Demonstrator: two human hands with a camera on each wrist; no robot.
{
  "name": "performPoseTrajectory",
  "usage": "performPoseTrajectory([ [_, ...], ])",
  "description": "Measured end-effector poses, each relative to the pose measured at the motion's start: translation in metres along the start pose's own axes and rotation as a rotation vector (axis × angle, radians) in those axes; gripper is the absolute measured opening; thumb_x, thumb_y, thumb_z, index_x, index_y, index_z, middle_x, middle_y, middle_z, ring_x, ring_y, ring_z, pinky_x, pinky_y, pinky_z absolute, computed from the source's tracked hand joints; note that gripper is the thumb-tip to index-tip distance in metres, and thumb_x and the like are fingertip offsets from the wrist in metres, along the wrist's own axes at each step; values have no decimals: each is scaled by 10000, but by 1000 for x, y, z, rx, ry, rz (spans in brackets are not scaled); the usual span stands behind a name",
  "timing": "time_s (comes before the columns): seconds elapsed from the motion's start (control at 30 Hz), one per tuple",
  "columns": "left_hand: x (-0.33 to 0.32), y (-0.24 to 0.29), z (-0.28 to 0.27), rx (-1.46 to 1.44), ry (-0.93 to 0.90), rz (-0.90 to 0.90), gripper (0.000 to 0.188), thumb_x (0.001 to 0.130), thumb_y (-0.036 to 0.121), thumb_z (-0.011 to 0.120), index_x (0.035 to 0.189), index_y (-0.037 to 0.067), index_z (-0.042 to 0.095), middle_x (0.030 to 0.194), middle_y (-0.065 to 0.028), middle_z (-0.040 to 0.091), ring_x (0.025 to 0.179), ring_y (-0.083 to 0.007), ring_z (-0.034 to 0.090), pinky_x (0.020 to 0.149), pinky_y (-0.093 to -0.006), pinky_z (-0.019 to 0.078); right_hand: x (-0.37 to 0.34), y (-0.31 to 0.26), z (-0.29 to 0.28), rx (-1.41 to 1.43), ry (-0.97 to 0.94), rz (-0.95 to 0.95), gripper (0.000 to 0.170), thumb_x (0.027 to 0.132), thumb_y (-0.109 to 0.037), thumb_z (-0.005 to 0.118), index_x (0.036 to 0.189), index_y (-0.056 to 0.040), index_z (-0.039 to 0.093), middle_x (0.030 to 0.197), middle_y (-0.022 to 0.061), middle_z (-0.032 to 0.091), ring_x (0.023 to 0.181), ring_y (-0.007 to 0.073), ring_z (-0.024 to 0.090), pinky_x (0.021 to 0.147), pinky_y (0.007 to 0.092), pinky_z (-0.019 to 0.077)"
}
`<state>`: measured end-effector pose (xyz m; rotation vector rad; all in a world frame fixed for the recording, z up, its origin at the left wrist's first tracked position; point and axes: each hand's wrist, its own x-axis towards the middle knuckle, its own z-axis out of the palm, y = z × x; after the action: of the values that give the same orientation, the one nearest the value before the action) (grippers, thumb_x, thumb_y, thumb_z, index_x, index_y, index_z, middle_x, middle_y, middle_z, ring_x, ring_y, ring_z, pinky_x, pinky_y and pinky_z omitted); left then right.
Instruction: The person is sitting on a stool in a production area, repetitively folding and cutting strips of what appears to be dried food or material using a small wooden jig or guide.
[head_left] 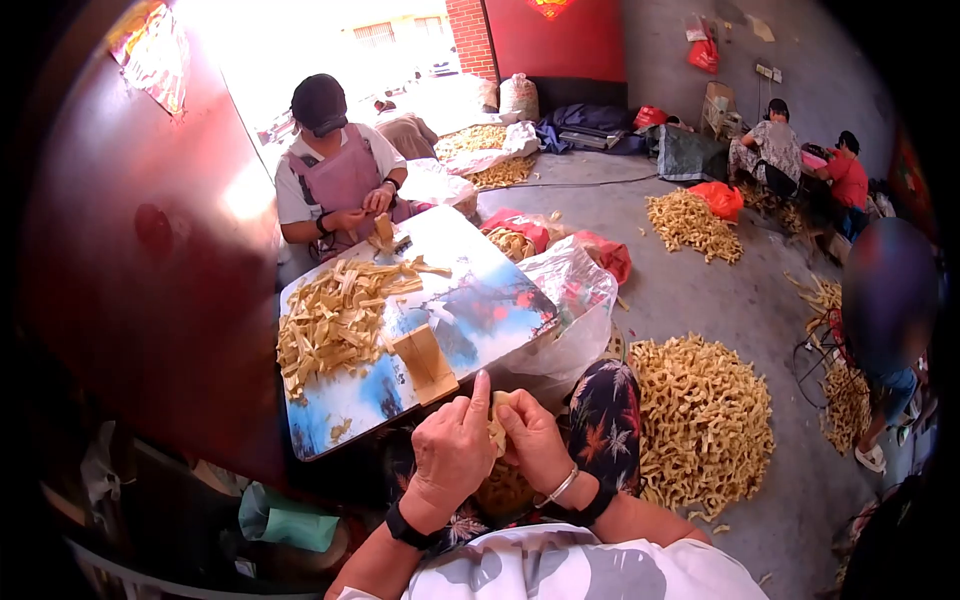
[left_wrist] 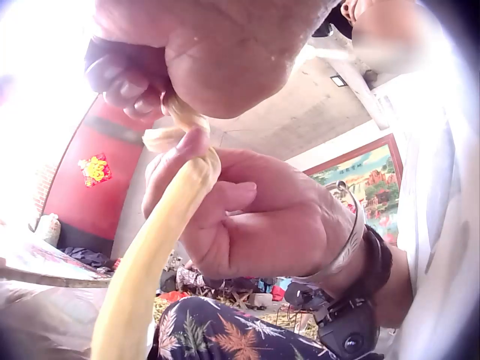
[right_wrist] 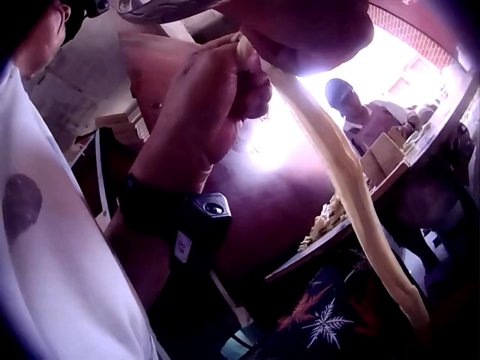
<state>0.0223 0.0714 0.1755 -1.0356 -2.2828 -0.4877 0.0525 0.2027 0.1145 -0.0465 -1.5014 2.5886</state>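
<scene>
Just past the near edge of a low table (head_left: 470, 240), both hands work on a pale yellow, flexible strip (left_wrist: 157, 247). My left hand (head_left: 455, 445) pinches it near one end, the index finger pointing out straight. Thumb and fingers of my right hand (head_left: 535, 445) grip the strip close beside the left, where it bends over on itself. Its long tail (right_wrist: 345, 172) hangs down from the hands. On the table in front stands an L-shaped wooden piece (head_left: 425, 365), and left of it lies a heap of loose strips (head_left: 335, 320).
A person (head_left: 340, 180) sits across the table, hands together. On the floor to the right is a large pile of short, knotted yellow pieces (head_left: 705, 420); another pile (head_left: 690, 225) lies farther off. A clear plastic bag (head_left: 575, 300) hangs by the table's right edge. Other people sit at the back right.
</scene>
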Motion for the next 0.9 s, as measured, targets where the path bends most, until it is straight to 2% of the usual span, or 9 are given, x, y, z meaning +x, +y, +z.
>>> performPoseTrajectory([
  [0.1, -12, -3, 3, -2, -30, -44, 642, 708, 107, 705, 1306, -60, 541, 760, -75, 551, 693, -225, 611, 608, -324, 499, -2, -1, 9, -27, 19, 42, 146, 995, -193, 586, 937, -61, 566, 724, -22, 583, 578, 39, 537, 500, 185, 423],
  [0.2, -23, -12, 14, 30, 4, -121, 556, 766, 119, 666, 1282, -56, 556, 778, -97, 577, 681, -246, 628, 600, -333, 508, -3, 0, 9, -536, -65, -283, 136, 979, -153, 599, 993, -19, 620, 786, 14, 642, 657, 44, 590, 548, 213, 473],
  [0.23, -25, -15, 16, 36, 10, -140, 546, 768, 107, 657, 1281, -50, 557, 789, -105, 588, 690, -256, 636, 600, -337, 511, -4, 0, 9, -427, -114, -171, 165, 962, -136, 610, 1041, 5, 646, 831, 58, 675, 722, 80, 640, 614, 253, 509],
  [0.33, -27, -15, 16, -36, -71, -223, 494, 794, 55, 610, 1278, -29, 553, 871, -144, 636, 763, -310, 660, 637, -382, 531, -2, -3, 7, -584, -164, -276, 184, 885, -84, 652, 1046, 4, 641, 861, 124, 676, 786, 203, 660, 712, 303, 506],
  [0.53, -38, 2, 47, -598, 14, -435, 344, 857, -27, 492, 1187, -28, 591, 1047, -231, 644, 958, -385, 642, 847, -397, 512, 9, 12, -11, -906, 90, -597, 145, 837, -55, 638, 979, -29, 642, 881, 134, 609, 773, 313, 608, 674, 373, 495],
  [0.7, -42, -19, 70, -663, -87, -663, 233, 865, -28, 515, 1084, -3, 591, 923, -193, 651, 846, -334, 661, 763, -376, 515, 17, 29, -29, -694, -52, -442, 98, 848, -64, 654, 930, -12, 666, 876, 125, 595, 781, 286, 608, 716, 342, 487],
  [0.73, -45, -21, 73, -687, -89, -680, 196, 866, -30, 533, 1052, 2, 586, 880, -178, 644, 800, -318, 660, 725, -367, 513, 19, 40, -38, -568, -134, -298, 106, 895, -87, 649, 965, -8, 657, 859, 68, 602, 782, 202, 601, 723, 303, 482],
  [0.8, -49, -25, 78, -711, -134, -636, 137, 867, -40, 561, 995, 8, 569, 826, -157, 615, 721, -287, 639, 656, -343, 500, 20, 13, -46, 62, -358, 432, 131, 943, -121, 625, 1034, -30, 648, 851, -18, 573, 770, 93, 554, 685, 239, 462],
  [0.9, -54, -34, 85, -881, -222, -783, 36, 897, -9, 597, 911, 15, 574, 729, -45, 601, 633, -104, 588, 564, -246, 462, 26, 36, -75, 287, -443, 543, 204, 966, -164, 616, 1138, -55, 622, 882, -57, 569, 721, 21, 471, 635, 166, 403],
])
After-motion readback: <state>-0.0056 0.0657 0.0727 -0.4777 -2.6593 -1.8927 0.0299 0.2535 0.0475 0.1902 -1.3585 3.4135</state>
